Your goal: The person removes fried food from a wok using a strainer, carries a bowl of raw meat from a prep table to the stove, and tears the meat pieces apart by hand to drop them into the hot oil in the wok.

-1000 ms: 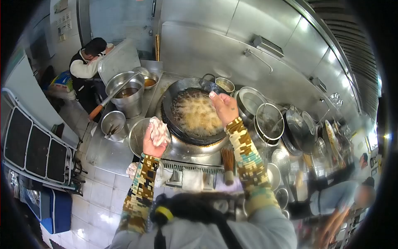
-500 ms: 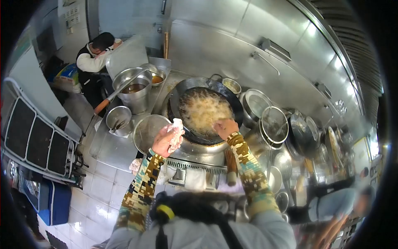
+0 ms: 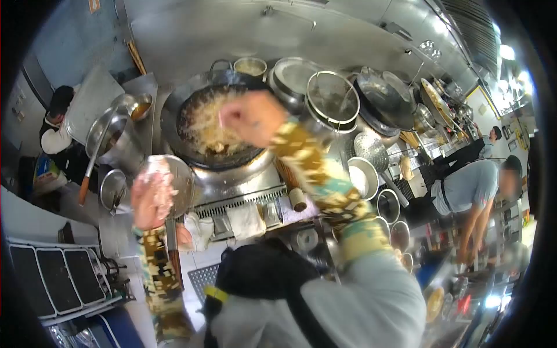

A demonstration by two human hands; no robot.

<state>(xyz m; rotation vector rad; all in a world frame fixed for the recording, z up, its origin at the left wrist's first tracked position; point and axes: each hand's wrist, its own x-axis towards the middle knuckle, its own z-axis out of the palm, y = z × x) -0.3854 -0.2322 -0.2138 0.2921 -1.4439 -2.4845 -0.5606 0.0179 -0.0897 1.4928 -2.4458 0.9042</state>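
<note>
My left hand (image 3: 145,203) is closed round a lump of pale pink, wet-looking raw meat (image 3: 163,181), over a round wire strainer (image 3: 184,188) at the left of the stove. Above the big black wok (image 3: 169,124) is my right hand (image 3: 255,119), blurred, its fingers bunched and pointing down. Whatever they pinch, if anything, is too blurred to make out. Hot oil (image 3: 203,124) foams in the wok around pale pieces that I cannot tell apart. Camouflage sleeves cover both forearms.
Left of the wok stand a metal pot of dark liquid (image 3: 125,145) with a wooden-handled ladle (image 3: 85,188) and a bowl of sauce (image 3: 145,98). Strainers (image 3: 332,95) and pots crowd the right. One person (image 3: 55,127) is at far left, another (image 3: 473,191) bends at right.
The view has swung to the right. My right hand has lifted from low over the oil to higher above the wok. My left hand, still holding the meat, sits farther from the wok.
</note>
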